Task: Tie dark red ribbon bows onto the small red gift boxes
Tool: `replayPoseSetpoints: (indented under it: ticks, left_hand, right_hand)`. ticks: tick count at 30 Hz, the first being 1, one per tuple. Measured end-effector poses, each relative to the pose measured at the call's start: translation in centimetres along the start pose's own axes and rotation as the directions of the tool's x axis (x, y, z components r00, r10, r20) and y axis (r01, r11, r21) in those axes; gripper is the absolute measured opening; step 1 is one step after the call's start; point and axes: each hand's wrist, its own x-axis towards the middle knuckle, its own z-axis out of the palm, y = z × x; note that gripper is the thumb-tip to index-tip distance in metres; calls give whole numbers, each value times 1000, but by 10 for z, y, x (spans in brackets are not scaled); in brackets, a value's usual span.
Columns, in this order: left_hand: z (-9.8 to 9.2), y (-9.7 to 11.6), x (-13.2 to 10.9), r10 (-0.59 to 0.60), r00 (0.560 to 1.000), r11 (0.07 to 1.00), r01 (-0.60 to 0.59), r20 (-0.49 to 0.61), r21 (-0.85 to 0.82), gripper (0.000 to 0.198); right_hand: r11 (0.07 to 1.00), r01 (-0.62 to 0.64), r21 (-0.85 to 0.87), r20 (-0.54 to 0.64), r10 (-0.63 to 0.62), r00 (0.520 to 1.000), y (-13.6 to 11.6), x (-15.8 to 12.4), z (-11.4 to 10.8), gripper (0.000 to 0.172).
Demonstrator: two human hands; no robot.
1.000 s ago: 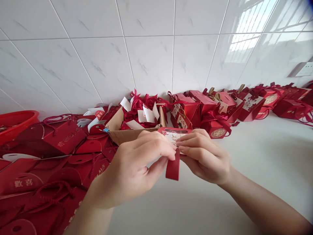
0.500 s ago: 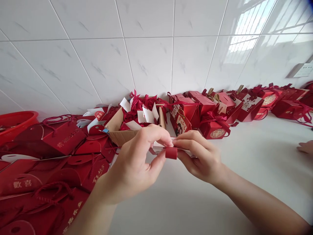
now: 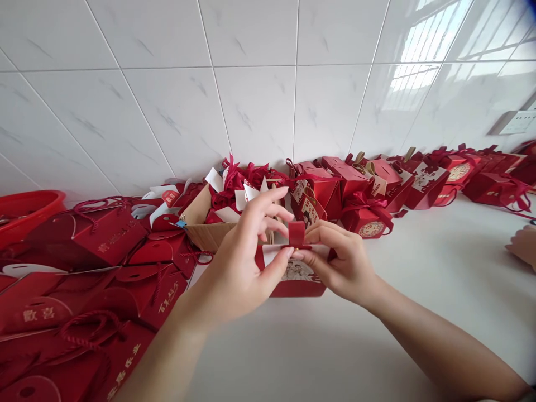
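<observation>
A small red gift box (image 3: pixel 298 287) with a white printed panel stands upright between my hands. From its top rises a red ribbon loop (image 3: pixel 297 233), with a tiny gold fastener at its base. My right hand (image 3: pixel 341 262) pinches the box's top edge beside the loop, thumb in front and fingers behind. My left hand (image 3: pixel 240 262) has its thumb tip against the top edge near the fastener. Its other fingers are spread and lifted behind the box, near the loop. Both hands partly cover the box's sides.
A cardboard carton (image 3: pixel 209 231) of ribbons and white cards stands behind my left hand. Red boxes with cord handles (image 3: pixel 92 234) pile up at left, beside a red basin (image 3: pixel 31 212). Finished-looking gift boxes (image 3: pixel 368 218) line the tiled wall. Another person's hand (image 3: pixel 522 248) shows at far right.
The box has tipped so its printed front now faces me, and the ribbon loop points up instead of toward me. My left fingers have lifted and spread from the loop.
</observation>
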Motion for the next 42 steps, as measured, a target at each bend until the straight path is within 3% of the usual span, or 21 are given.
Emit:
replayPoseSetpoints:
  ticks: [3,8,11,14,30,34,37,39,42]
  left_hand:
    - [-3,-2,2,-137,989,984,130,53,122,49]
    - [-7,-1,7,-198,969,978,185,148,100,13]
    - [-5,-2,9,-214,961,974,196,177,116,12]
    - [-2,-4,9,-224,955,973,206,194,109,12]
    - [0,2,6,-199,950,979,181,242,94,9]
    - [-5,2,6,-199,957,978,180,212,109,12]
    - [-14,3,6,-163,981,981,149,107,124,15]
    - [-21,5,5,-115,993,984,110,26,142,17]
    - [-30,8,4,-61,996,985,70,-64,160,17]
  right_hand:
    - [980,-181,87,57,176,983,3,2,0,14]
    - [910,-390,141,239,351,905,3,2,2,11]
    - [883,-450,132,346,384,856,3,2,3,7]
    - [899,-433,72,381,376,845,2,3,2,1]
    - [987,-138,-82,414,159,896,-2,2,-4,16]
    - [964,-253,-76,363,264,894,-3,7,-12,10]
    - [928,-366,-76,263,372,890,1,12,-32,3]
    - [917,-391,-84,135,399,907,5,15,-52,9]
    - [907,-409,-100,-149,393,907,9,16,-86,12]
